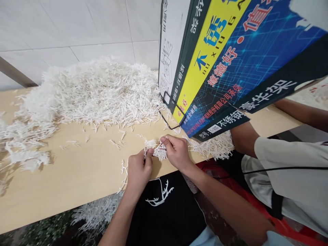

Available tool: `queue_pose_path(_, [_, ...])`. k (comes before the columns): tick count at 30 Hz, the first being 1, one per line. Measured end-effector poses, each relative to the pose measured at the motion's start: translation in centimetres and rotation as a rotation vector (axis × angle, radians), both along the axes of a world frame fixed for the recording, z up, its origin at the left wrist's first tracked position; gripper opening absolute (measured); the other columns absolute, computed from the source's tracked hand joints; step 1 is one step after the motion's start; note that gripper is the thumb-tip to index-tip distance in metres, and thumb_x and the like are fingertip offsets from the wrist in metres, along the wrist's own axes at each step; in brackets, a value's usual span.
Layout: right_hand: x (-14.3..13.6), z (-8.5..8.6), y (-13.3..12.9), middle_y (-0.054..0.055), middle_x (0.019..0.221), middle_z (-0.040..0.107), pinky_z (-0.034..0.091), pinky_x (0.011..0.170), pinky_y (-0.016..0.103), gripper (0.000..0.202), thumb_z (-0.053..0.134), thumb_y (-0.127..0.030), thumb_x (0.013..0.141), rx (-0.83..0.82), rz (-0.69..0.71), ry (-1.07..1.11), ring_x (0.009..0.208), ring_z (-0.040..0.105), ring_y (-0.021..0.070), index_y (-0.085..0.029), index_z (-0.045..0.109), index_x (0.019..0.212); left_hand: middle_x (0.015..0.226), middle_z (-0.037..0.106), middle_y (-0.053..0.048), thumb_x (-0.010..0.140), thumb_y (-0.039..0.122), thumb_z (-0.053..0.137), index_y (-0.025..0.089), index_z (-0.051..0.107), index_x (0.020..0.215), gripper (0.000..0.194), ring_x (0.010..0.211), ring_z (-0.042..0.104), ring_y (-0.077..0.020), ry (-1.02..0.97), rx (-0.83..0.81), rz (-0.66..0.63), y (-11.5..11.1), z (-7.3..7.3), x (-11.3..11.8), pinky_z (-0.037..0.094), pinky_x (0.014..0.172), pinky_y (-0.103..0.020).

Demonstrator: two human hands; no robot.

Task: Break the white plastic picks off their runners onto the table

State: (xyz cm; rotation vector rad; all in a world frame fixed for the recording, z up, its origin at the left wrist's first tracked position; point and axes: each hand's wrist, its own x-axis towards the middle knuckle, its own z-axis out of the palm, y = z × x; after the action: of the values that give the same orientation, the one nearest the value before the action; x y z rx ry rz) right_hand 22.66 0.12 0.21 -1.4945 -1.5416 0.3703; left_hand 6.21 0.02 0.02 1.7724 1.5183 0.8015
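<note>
Near the table's front edge, my left hand (140, 166) and my right hand (176, 152) are close together, fingers pinched. Between them is a small bunch of white branching plastic pieces (160, 152), which both hands grip, the left at its left end and the right at its right end. A white branched strand (124, 172) lies beside my left wrist. Another white branched piece (162, 196) rests on the black cloth below my hands. Behind them a large heap of white pieces (102, 92) spreads along the wall.
A tall printed cardboard box (220, 65) stands right of the heap, with a black wire frame (170, 111) at its corner. More white pieces (217, 145) lie below the box. Another person's arm (243, 136) is at the right. Greenery (48, 227) shows below the table (77, 181).
</note>
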Motion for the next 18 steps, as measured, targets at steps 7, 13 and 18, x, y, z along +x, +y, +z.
queue_pose_path(7, [0.3,-1.0,0.3,0.001,0.055,0.057,0.038,0.051,0.026,0.048,0.048,-0.052,0.103,-0.041,-0.11,0.426,0.05,0.052,0.0134,-0.019,0.059,0.069,0.043,0.049,0.0,0.095,0.053,0.049,0.021,0.048,0.052,0.054,0.042,0.045,-0.0134,-0.088,-0.023,0.106,-0.3,-0.3,-0.6,0.028,0.049,-0.028])
queue_pose_path(13, [0.2,0.0,0.5,0.008,0.1,0.076,0.055,0.068,0.029,0.033,0.053,-0.046,0.102,-0.104,0.158,0.391,0.077,0.068,0.0174,-0.021,0.071,0.114,0.044,0.048,0.002,0.097,0.056,0.048,0.02,0.05,0.055,0.055,0.044,0.045,-0.013,-0.12,-0.006,0.146,-0.7,-0.4,-0.9,0.029,0.05,-0.027])
queue_pose_path(18, [0.3,1.2,0.3,0.007,0.114,0.075,0.053,0.082,0.03,0.035,0.056,-0.044,0.1,-0.106,0.37,0.183,0.098,0.068,0.0208,-0.023,0.069,0.125,0.046,0.051,0.001,0.099,0.055,0.045,0.019,0.056,0.061,0.053,0.044,0.048,-0.0141,-0.053,0.036,0.117,-0.4,-0.4,-0.5,0.03,0.052,-0.027])
